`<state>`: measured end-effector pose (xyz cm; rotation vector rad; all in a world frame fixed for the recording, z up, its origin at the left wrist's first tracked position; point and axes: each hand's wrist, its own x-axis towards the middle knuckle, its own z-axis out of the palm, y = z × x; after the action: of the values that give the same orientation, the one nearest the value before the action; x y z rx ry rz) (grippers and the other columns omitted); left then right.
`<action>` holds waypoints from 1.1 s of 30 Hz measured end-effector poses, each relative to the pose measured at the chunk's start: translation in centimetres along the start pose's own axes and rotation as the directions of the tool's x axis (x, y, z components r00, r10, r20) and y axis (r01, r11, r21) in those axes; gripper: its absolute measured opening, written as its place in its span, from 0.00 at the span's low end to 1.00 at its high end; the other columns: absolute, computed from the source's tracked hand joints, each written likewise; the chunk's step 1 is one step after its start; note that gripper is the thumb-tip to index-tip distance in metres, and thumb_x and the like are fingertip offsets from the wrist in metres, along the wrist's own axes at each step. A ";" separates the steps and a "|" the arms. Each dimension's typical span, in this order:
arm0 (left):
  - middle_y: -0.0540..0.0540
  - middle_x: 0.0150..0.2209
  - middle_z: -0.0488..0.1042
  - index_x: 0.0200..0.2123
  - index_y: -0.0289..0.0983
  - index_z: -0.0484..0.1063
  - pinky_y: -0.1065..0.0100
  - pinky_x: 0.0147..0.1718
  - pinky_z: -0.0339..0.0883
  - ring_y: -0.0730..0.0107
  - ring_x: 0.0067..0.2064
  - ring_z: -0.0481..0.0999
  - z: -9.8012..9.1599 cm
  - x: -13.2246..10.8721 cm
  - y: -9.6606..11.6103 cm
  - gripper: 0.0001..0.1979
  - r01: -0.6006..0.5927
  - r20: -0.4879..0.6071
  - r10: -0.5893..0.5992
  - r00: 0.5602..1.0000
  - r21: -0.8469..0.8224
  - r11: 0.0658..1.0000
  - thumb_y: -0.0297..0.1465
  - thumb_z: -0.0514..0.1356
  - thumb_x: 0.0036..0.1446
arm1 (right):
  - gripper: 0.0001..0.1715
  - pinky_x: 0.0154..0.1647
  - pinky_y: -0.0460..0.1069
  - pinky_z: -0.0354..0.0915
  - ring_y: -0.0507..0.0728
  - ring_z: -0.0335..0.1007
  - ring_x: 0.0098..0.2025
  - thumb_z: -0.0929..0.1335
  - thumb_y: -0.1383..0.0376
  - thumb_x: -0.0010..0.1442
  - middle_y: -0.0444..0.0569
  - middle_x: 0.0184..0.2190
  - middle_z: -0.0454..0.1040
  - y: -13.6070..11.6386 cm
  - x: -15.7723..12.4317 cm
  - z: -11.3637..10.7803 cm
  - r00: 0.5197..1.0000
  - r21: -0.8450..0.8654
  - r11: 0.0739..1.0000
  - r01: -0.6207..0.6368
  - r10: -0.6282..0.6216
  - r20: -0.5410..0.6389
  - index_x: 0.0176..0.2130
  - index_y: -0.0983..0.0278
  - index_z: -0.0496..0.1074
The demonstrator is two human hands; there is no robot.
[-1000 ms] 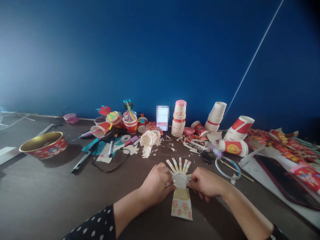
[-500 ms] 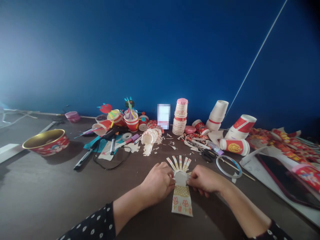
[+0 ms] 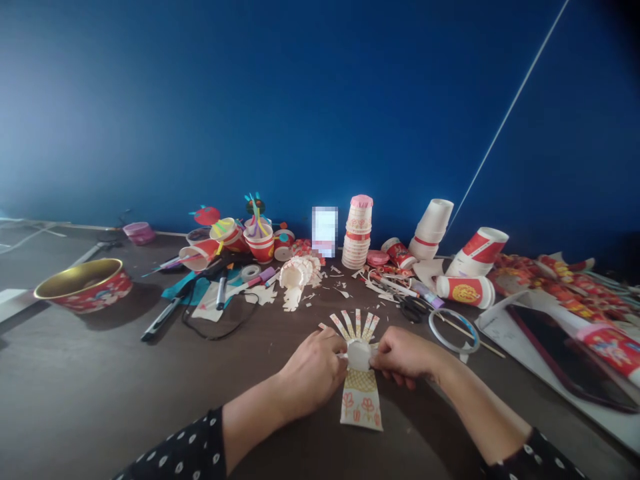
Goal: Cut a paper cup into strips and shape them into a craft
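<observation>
A cut-open paper cup (image 3: 360,393) lies flat on the dark table (image 3: 100,387) in front of me. Its round white base sits in the middle, several narrow strips fan out on the far side, and a wide flap with red flower drawings points toward me. My left hand (image 3: 313,370) pinches the left edge of the round base with curled fingers. My right hand (image 3: 405,357) pinches the right edge the same way. Both hands rest on the table around the cup.
Behind the cup lie paper scraps, black scissors (image 3: 413,308), a tape ring (image 3: 454,330), a stack of small cups (image 3: 357,235), fallen red-and-white cups (image 3: 465,291) and markers (image 3: 221,292). A gold-lined red bowl (image 3: 83,285) stands far left. A dark tablet (image 3: 565,360) lies right.
Both hands have closed in slightly on the round base, so less of it shows. The cup piece stays in place on the table.
</observation>
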<state>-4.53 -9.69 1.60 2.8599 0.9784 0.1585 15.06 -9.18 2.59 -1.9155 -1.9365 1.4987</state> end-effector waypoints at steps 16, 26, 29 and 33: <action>0.44 0.34 0.73 0.27 0.33 0.72 0.71 0.36 0.62 0.68 0.36 0.70 0.9 0.2 -0.4 0.08 -0.004 -0.076 -0.015 0.997 -0.246 0.969 0.25 0.54 0.53 | 0.13 0.13 0.41 0.56 0.47 0.58 0.11 0.61 0.71 0.47 0.42 0.10 0.63 -0.7 0.0 0.8 0.999 -0.046 0.998 0.034 -0.032 0.040 0.14 0.66 0.61; 0.53 0.12 0.65 0.20 0.32 0.71 0.76 0.17 0.58 0.75 0.16 0.66 0.6 2.1 -1.7 0.04 0.492 0.255 -0.546 0.798 -0.798 0.347 0.27 0.59 0.42 | 0.15 0.14 0.41 0.57 0.47 0.59 0.11 0.61 0.68 0.50 0.43 0.11 0.64 -0.1 0.2 0.7 0.997 -0.022 0.999 0.048 -0.047 0.057 0.15 0.66 0.62; 0.52 0.13 0.67 0.18 0.32 0.67 0.76 0.17 0.60 0.73 0.16 0.69 0.7 2.3 -1.5 0.05 0.539 0.388 -0.513 0.766 -0.822 0.183 0.26 0.59 0.41 | 0.14 0.14 0.41 0.58 0.47 0.60 0.11 0.62 0.68 0.51 0.43 0.12 0.65 0.3 0.7 0.7 0.997 -0.025 0.999 0.048 -0.047 0.054 0.16 0.66 0.63; 0.50 0.12 0.67 0.15 0.32 0.64 0.76 0.15 0.60 0.70 0.17 0.71 1.0 2.6 -1.6 0.06 0.582 0.445 -0.503 0.741 -0.799 0.149 0.23 0.58 0.40 | 0.14 0.13 0.41 0.58 0.48 0.61 0.12 0.62 0.67 0.51 0.43 0.12 0.65 0.4 0.8 0.8 0.997 -0.030 0.998 0.061 -0.059 0.052 0.16 0.66 0.62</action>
<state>-3.30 -6.92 0.58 1.3261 1.2856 0.3747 14.70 -9.09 1.47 -1.8310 -2.0314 1.5245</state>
